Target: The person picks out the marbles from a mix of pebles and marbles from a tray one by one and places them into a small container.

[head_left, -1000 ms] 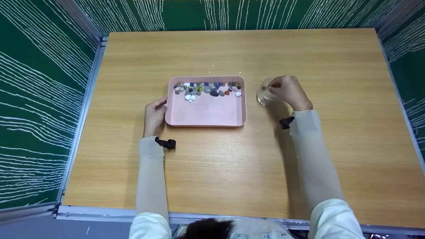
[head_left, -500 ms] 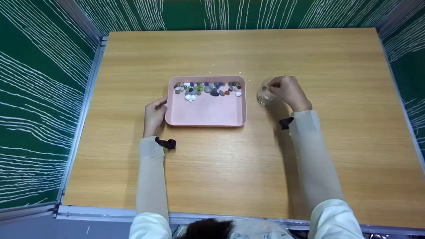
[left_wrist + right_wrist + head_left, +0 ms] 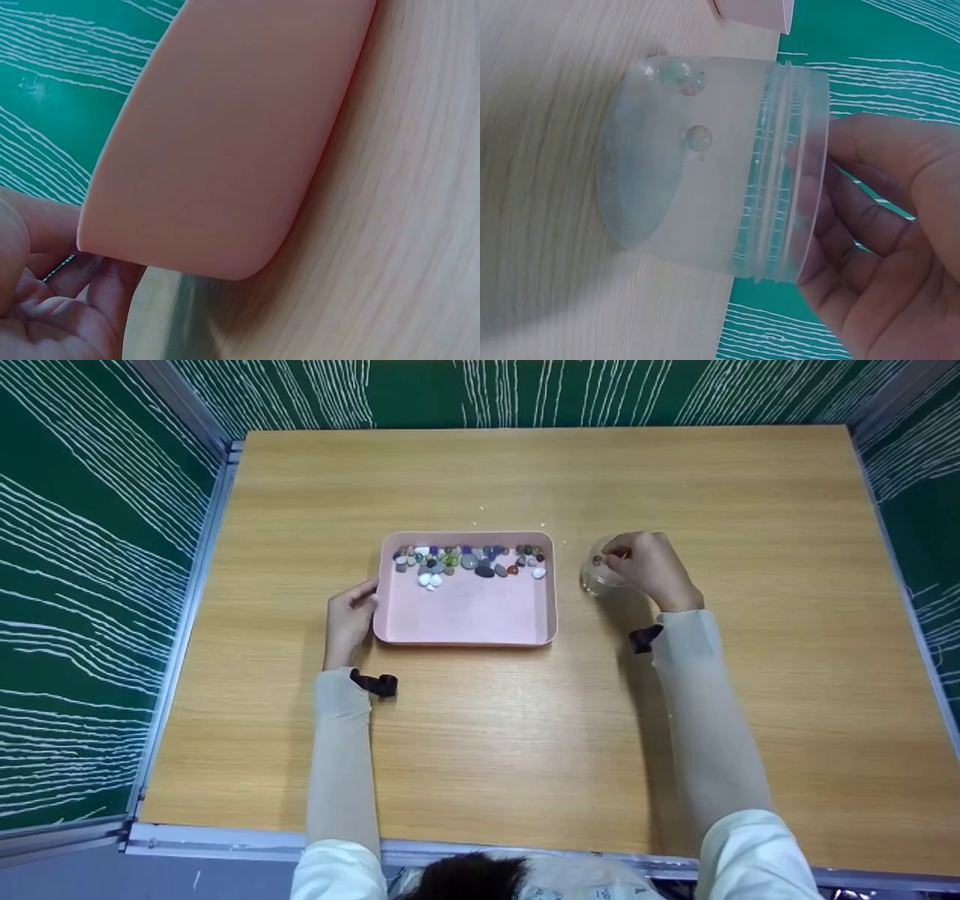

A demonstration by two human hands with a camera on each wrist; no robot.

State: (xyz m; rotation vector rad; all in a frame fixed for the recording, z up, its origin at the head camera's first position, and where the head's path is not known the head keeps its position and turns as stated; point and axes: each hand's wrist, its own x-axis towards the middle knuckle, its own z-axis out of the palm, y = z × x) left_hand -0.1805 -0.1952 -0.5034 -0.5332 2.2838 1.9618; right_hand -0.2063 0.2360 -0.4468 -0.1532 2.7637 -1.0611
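The left hand (image 3: 349, 622) pinches the left side of a pink tray (image 3: 465, 619); in the left wrist view its fingers (image 3: 112, 292) curl against the tray's corner, their tips partly hidden behind it. Rows of coloured marbles and pebbles (image 3: 469, 561) lie along the tray's far half. The right hand (image 3: 654, 566) is at the mouth of a clear plastic jar (image 3: 594, 583), thumb and fingers bent together. Part of its fingers shows through the jar's threaded neck (image 3: 780, 172); I cannot tell whether they hold anything. A glass marble (image 3: 698, 138) shows low in the jar, with more beside the wall.
Tiny white bits (image 3: 481, 508) dot the wooden table (image 3: 480, 750) behind the tray. Green panels with white lines (image 3: 82, 607) enclose the table at the back and sides. A metal rail (image 3: 217, 840) runs along the front edge.
The right hand has shifted very slightly left over the jar. The left hand, the tray and its stones stay where they were.
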